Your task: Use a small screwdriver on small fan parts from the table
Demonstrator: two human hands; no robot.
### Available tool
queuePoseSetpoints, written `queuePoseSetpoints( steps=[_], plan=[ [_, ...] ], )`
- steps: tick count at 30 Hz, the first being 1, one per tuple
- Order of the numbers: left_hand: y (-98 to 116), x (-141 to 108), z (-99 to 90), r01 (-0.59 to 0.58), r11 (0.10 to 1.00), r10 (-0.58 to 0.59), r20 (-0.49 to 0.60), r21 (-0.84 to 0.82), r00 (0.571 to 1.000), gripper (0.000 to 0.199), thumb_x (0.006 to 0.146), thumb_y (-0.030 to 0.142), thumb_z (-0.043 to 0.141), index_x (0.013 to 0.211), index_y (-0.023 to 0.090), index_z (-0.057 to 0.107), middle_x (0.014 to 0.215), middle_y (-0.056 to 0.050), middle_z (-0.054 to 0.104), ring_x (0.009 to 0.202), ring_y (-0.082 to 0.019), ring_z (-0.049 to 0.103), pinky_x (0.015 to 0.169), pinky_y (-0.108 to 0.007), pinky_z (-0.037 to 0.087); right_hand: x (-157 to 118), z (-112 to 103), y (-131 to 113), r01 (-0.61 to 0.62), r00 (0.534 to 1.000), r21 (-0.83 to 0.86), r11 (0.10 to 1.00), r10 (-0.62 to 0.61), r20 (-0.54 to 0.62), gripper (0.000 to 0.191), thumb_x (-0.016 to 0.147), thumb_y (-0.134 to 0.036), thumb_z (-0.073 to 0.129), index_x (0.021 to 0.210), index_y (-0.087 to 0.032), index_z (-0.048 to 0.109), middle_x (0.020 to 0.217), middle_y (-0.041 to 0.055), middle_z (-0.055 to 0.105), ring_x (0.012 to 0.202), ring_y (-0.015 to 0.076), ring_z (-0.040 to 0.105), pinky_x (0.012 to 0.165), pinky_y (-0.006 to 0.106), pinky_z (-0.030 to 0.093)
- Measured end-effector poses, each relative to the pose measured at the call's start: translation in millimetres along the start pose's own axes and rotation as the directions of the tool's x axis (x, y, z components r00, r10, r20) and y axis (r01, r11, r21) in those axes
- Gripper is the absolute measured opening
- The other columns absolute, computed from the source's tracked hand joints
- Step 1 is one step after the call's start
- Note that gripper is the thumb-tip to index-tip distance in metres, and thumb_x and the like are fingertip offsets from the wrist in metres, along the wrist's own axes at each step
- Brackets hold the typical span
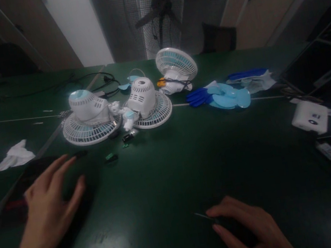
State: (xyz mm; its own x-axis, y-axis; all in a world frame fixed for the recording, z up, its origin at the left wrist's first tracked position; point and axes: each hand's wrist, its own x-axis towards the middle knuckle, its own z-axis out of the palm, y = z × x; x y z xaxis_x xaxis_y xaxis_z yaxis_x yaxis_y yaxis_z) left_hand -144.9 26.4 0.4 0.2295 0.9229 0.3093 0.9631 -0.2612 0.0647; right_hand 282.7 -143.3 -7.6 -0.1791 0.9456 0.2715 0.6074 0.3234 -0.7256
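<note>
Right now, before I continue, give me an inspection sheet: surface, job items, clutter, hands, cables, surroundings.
Surface: green table, seams visible.
Job items: thin-tipped tool in the right hand.
Clutter: three white fans, light-blue blades, blue glove, white box.
Hands: right pinching the tool; left hand spread, nothing visibly held.
Cables: black cable behind the fans.
Surroundings: standing fan beyond the table.

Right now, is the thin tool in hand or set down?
In hand: the right hand pinches the thin tool, its tip sticking out. Whether it touches the table, cannot tell.

Workshop, fan heads [143,98] on bench [148,177]
</note>
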Motion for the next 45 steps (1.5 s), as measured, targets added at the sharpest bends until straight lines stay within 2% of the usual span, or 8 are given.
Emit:
queuePoseSetpoints(
  steps=[4, 9, 19, 22, 26, 31, 36, 45],
  plan=[
    [48, 26, 17.6, -0.118, 0.983, 0.123, 0.027, -0.14, 0.992, 0.054, 0.105, 0.044, 0.045, 0.153, 0.02, 0.044, 0.159, -0.017, 0.047, 0.142, -0.037, 0.049, 0.113, -0.056, 0.041, -3, 1, 3, 0.003, 1.0, -0.022, 1.0, -0.003, 0.001, 0.024, 0.094, -0.019, 0.068, 0.117, -0.027, 0.068, 0.089, 0.0003, 0.076, 0.073, 0.0153, 0.076, 0.063, 0.02, 0.06],
    [36, 39, 36.2, -0.167, 0.953, 0.181, 0.035, -0.252, 0.983, 0.048, 0.107, 0.048, 0.043, 0.135, 0.017, 0.066, 0.14, -0.014, 0.065, 0.124, -0.031, 0.063, 0.107, -0.046, 0.051, -5, 1, 4, 0.007, 1.0, -0.016, 1.0, -0.006, 0.015, 0.025, 0.095, -0.017, 0.067, 0.118, -0.026, 0.067, 0.089, 0.0002, 0.075, 0.073, 0.0147, 0.075, 0.064, 0.021, 0.06],
    [51, 41, 30.7, -0.309, 0.915, 0.33, 0.042, -0.261, 0.943, 0.046, 0.108, 0.042, 0.044, 0.139, 0.016, 0.068, 0.127, -0.017, 0.071, 0.112, -0.03, 0.068, 0.097, -0.044, 0.057, -3, 0, 1, -0.009, 1.0, -0.015, 1.0, 0.009, 0.014, 0.024, 0.095, -0.018, 0.066, 0.117, -0.026, 0.068, 0.089, 0.0006, 0.076, 0.075, 0.0155, 0.076, 0.066, 0.021, 0.061],
    [80, 29, 30.3, -0.425, 0.839, 0.464, 0.04, -0.338, 0.885, 0.04, 0.108, 0.029, 0.046, 0.142, 0.019, 0.065, 0.123, -0.015, 0.072, 0.106, -0.027, 0.068, 0.091, -0.041, 0.058, -5, 1, 2, -0.025, 1.0, -0.024, 0.999, 0.025, 0.003, 0.023, 0.095, -0.02, 0.067, 0.117, -0.026, 0.069, 0.092, 0.0018, 0.076, 0.077, 0.0166, 0.077, 0.066, 0.022, 0.061],
    [145, 3, 26.8, -0.608, 0.579, 0.701, -0.048, -0.544, 0.711, 0.038, 0.105, 0.016, 0.05, 0.142, 0.016, 0.061, 0.115, -0.012, 0.072, 0.101, -0.023, 0.066, 0.089, -0.039, 0.057, -3, 0, 1, -0.023, 1.0, -0.026, 0.999, 0.023, 0.005, 0.021, 0.096, -0.019, 0.066, 0.116, -0.025, 0.07, 0.089, 0.0019, 0.075, 0.073, 0.0152, 0.075, 0.065, 0.021, 0.061],
    [197, -9, 18.4, -0.492, 0.484, 0.743, 0.043, -0.724, 0.668, 0.026, 0.101, 0.016, 0.056, 0.126, 0.019, 0.064, 0.112, -0.008, 0.07, 0.1, -0.023, 0.063, 0.086, -0.04, 0.055, 0, -1, -1, -0.021, 1.0, -0.078, 0.997, 0.021, -0.009, 0.02, 0.096, -0.018, 0.063, 0.114, -0.022, 0.072, 0.089, 0.0039, 0.074, 0.072, 0.015, 0.075, 0.065, 0.021, 0.061],
    [196, -5, 15.9, -0.367, 0.499, 0.71, 0.127, -0.785, 0.693, 0.026, 0.096, 0.013, 0.06, 0.12, 0.021, 0.065, 0.109, -0.006, 0.067, 0.099, -0.021, 0.06, 0.085, -0.038, 0.053, -1, -1, 0, -0.032, 0.999, -0.108, 0.994, 0.029, -0.036, 0.019, 0.094, -0.017, 0.062, 0.109, -0.022, 0.073, 0.085, 0.0037, 0.073, 0.069, 0.0155, 0.074, 0.061, 0.022, 0.06],
    [195, -5, 16.7, -0.383, 0.47, 0.752, 0.134, -0.795, 0.645, 0.026, 0.1, 0.016, 0.057, 0.124, 0.024, 0.062, 0.112, -0.006, 0.068, 0.1, -0.021, 0.06, 0.087, -0.039, 0.048, -2, 3, 4, -0.018, 1.0, -0.116, 0.993, 0.017, -0.005, 0.022, 0.094, -0.015, 0.061, 0.112, -0.022, 0.072, 0.084, 0.003, 0.072, 0.065, 0.0141, 0.072, 0.059, 0.021, 0.059]
  ],
)
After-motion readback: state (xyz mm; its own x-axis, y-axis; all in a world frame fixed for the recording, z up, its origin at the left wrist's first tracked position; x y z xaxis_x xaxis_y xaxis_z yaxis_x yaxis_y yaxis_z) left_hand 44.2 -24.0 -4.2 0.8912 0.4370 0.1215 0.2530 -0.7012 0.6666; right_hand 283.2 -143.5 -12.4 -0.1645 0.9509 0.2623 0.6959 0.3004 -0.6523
